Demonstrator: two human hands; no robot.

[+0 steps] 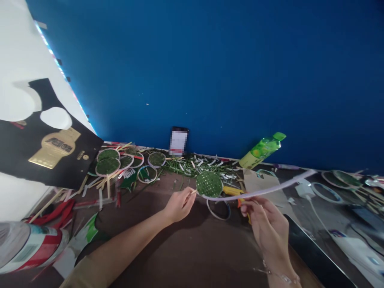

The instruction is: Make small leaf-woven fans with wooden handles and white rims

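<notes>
A small round fan of green woven strips [209, 185] is held up over the table, its short stick pinched between the fingertips of my left hand [181, 205]. From its lower rim a long pale lilac strip [279, 187] runs right and curves upward to a loose end. My right hand [267, 222] is closed with its fingertips at this strip. Just behind those fingertips is a yellow glue gun [232, 191] with an orange trigger, partly hidden by the hand. Below the fan lies a pale ring [219, 209] on the table.
Several finished-looking round fans [108, 165] lie at the back left. Green leaf strips and paper scraps [192, 166] line the blue wall. A phone [179, 142] leans there; a green-capped bottle [262, 151] tilts at right. A large jar [30, 246] sits front left, a white charger [305, 189] right.
</notes>
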